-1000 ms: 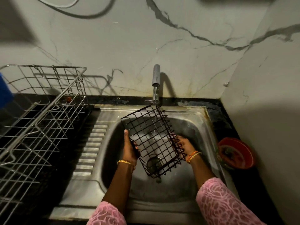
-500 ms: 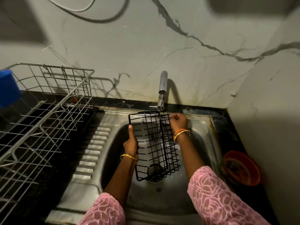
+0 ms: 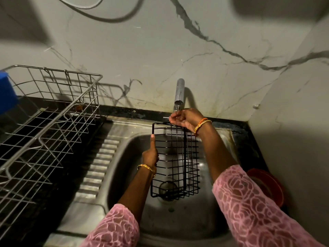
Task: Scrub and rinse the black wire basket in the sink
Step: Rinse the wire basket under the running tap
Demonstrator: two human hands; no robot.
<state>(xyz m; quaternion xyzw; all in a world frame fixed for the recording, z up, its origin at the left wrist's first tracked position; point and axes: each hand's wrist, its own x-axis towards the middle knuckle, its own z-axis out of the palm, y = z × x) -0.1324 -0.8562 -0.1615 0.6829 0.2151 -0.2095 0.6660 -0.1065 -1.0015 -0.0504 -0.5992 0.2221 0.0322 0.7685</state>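
The black wire basket (image 3: 175, 157) stands upright on end in the steel sink (image 3: 124, 157), its lower end over the drain. My left hand (image 3: 150, 155) grips its left side, thumb pointing up along the wire frame. My right hand (image 3: 186, 118) is at the basket's top edge, directly under the tap spout (image 3: 179, 93). Its fingers are curled round the small tap lever (image 3: 166, 117). A thin stream of water falls from the spout onto those fingers.
A large silver wire dish rack (image 3: 44, 125) stands on the black counter to the left, with a blue object (image 3: 7, 93) at its far left. A red bowl (image 3: 267, 184) sits on the counter at the right, by the side wall. The marble wall rises behind the sink.
The basket was tilted and has been turned upright under the spout. My right hand left the basket's right side, rose to its top corner, then reached the tap lever.
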